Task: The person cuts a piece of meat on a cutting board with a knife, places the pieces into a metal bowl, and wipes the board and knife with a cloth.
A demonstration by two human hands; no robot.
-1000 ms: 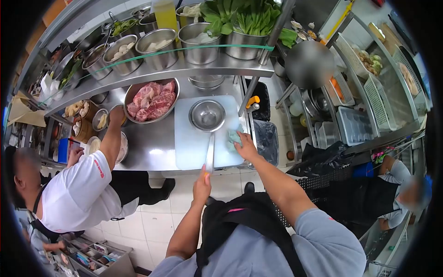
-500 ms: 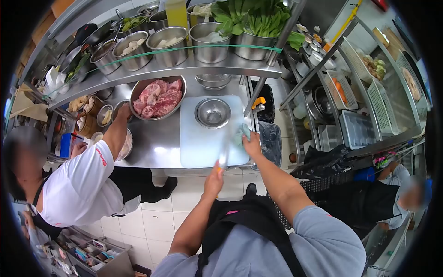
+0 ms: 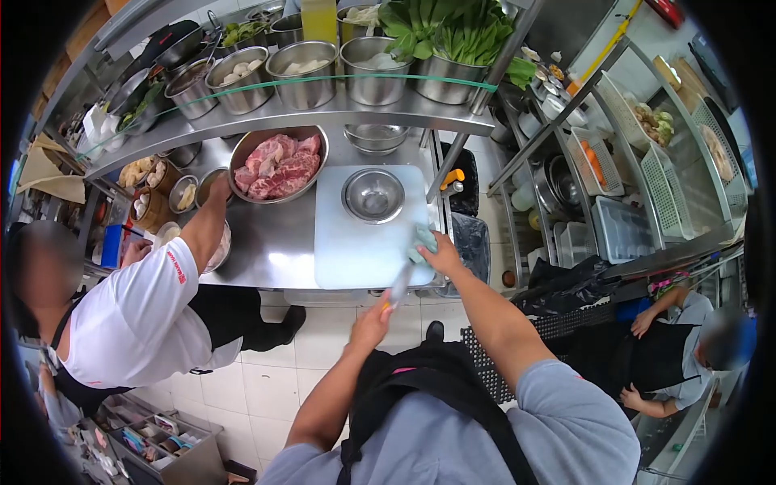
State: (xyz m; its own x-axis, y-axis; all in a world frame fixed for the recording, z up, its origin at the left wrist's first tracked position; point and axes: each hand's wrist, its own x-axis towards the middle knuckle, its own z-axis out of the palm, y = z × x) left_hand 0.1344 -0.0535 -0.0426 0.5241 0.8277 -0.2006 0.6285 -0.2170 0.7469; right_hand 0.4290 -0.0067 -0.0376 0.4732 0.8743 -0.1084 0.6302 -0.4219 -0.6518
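My left hand (image 3: 370, 323) is closed around the yellow handle of a knife (image 3: 400, 284), whose blade points up and right. The blade tip lies close to a light green cloth (image 3: 422, 240). Fingers of my right hand (image 3: 442, 255) grip this cloth at the right edge of a white cutting board (image 3: 339, 249). On the board's upper part stands an empty-looking metal bowl (image 3: 373, 196). Left of the board is a large metal bowl of raw meat (image 3: 277, 167).
A co-worker in a white shirt (image 3: 133, 323) reaches over small bowls at left. Another person (image 3: 647, 347) stands at right. Above the counter, a shelf (image 3: 323, 120) holds metal pots and leafy greens (image 3: 453, 40). Wire racks with baskets (image 3: 594, 162) stand at right.
The knife has tilted further right, its blade now nearer the cloth. My left hand has shifted slightly down and left. The person at right has moved their arms.
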